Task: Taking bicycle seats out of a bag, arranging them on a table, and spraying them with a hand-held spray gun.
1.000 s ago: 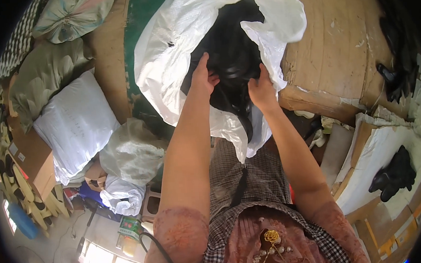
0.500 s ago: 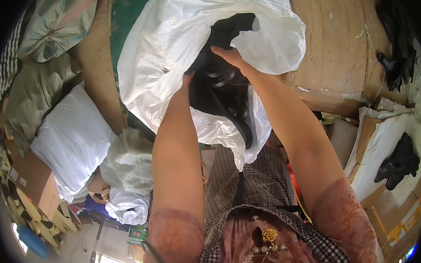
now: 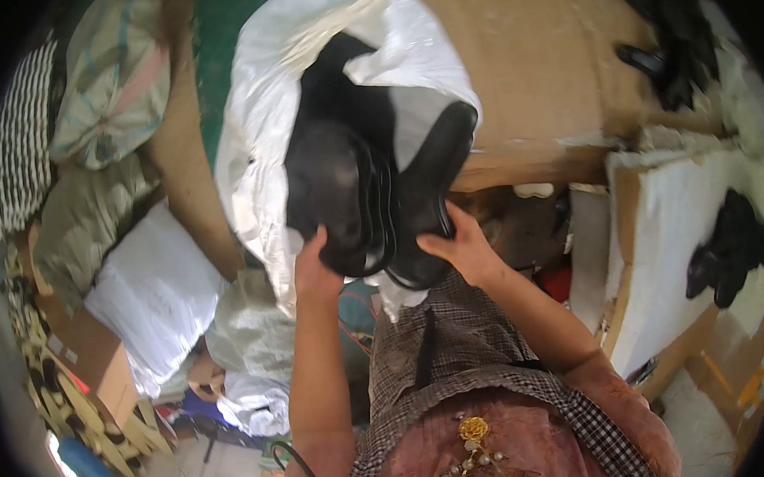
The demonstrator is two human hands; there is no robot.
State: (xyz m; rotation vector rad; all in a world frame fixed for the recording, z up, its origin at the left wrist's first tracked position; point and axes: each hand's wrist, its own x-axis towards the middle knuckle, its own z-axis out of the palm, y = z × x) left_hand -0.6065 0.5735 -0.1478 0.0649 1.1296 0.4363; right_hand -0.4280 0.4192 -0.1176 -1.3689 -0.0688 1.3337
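Observation:
A white woven plastic sack (image 3: 256, 115) gapes open in front of me, its mouth toward me. Out of it comes a stack of glossy black shoe soles (image 3: 331, 189), several nested together, while more dark shapes lie deeper in the sack. My left hand (image 3: 317, 267) is closed on the near left end of the stack, thumb on top, fingers hidden underneath. My right hand (image 3: 468, 244) grips the black soles (image 3: 437, 169) on the right side, its thumb pressing on their upper face.
Behind the sack lies a large brown cardboard sheet (image 3: 528, 55). Stuffed sacks (image 3: 153, 287) and an open carton (image 3: 87, 344) crowd the left. At right a white-faced box (image 3: 662, 247) carries a black pile of parts (image 3: 728, 248). Pale sole-shaped pieces (image 3: 54, 390) lie far left.
My hands have drawn back from inside the sack toward me. The black soles now stick out of its mouth, and my hands have spread farther apart. The view has shifted slightly.

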